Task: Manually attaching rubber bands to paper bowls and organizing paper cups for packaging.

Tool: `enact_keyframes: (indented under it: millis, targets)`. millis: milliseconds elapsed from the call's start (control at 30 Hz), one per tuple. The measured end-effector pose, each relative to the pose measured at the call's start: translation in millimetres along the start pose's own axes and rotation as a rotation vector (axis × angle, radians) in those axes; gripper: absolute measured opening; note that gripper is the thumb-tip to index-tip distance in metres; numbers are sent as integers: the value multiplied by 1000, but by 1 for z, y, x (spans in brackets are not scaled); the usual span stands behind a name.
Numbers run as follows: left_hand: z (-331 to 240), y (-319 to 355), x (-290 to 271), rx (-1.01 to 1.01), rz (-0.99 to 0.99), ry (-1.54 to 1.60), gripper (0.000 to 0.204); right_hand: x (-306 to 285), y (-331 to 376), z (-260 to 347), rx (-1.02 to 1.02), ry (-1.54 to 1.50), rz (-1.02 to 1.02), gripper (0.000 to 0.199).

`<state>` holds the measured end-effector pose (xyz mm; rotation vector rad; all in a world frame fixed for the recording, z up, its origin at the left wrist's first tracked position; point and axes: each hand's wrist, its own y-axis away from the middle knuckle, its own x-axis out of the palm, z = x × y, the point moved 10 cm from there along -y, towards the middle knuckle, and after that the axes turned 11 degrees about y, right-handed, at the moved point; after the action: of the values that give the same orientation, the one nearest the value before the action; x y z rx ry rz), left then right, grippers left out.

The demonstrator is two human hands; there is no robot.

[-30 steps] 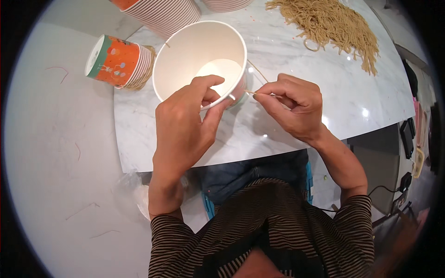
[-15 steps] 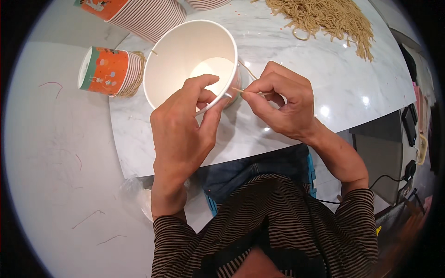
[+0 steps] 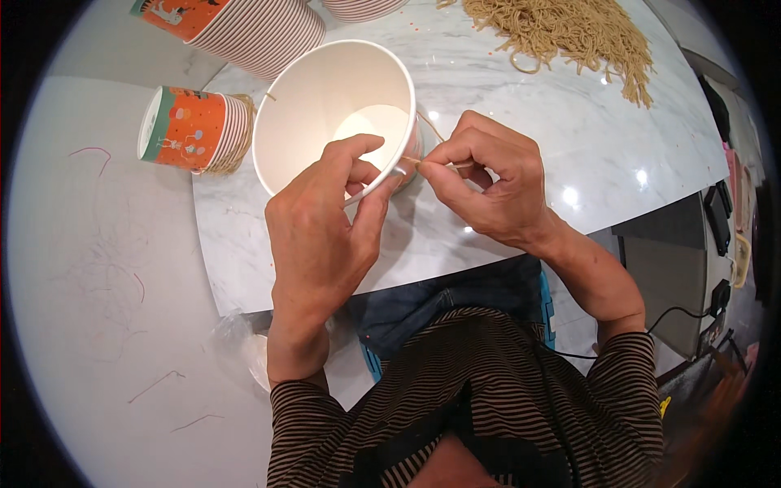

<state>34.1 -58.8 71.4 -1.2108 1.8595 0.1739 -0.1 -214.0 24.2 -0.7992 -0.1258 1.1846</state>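
A large white-lined paper bucket (image 3: 301, 106) lies tilted on the marble-patterned table, its mouth turned toward me. My left hand (image 3: 321, 215) pinches the near right rim, thumb outside and fingers inside. Just right of that rim, my right hand (image 3: 488, 179) is closed, thumb against forefinger, on a thin tan cord (image 3: 431, 128). One stretch of the cord runs up along the bucket's outer wall; its tip at the wall lies close to my left thumb. A short cord end pokes through the bucket's far left side near the rim.
Stacked orange paper buckets (image 3: 260, 37) lie at the back left. A smaller stack of orange and green buckets (image 3: 191, 128) with cord loops rests at the table's left edge, by the wall. Many tan cords (image 3: 561, 37) form a heap at the back right. A clear plastic bag (image 3: 236, 337) hangs below the table edge.
My right hand has shifted slightly left, bringing its fingertips and the cord nearer the bucket wall. The left hand keeps its hold on the rim.
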Motion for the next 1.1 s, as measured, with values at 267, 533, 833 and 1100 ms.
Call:
enact_keyframes:
  millis: [267,533,833,1100]
  targets:
    - [2,2,1,-67,-7,46,35,4,1,0,6,-3,13,7]
    - [-2,-3,-7,-21,51,124,42,8,-4,5,6,-8,24,7]
    - [8,-23,-5,-45,215,331,31,9,-2,3,44,-15,46,7]
    - [-2,-33,10,28,332,196,10,11,-4,6,24,14,82,6]
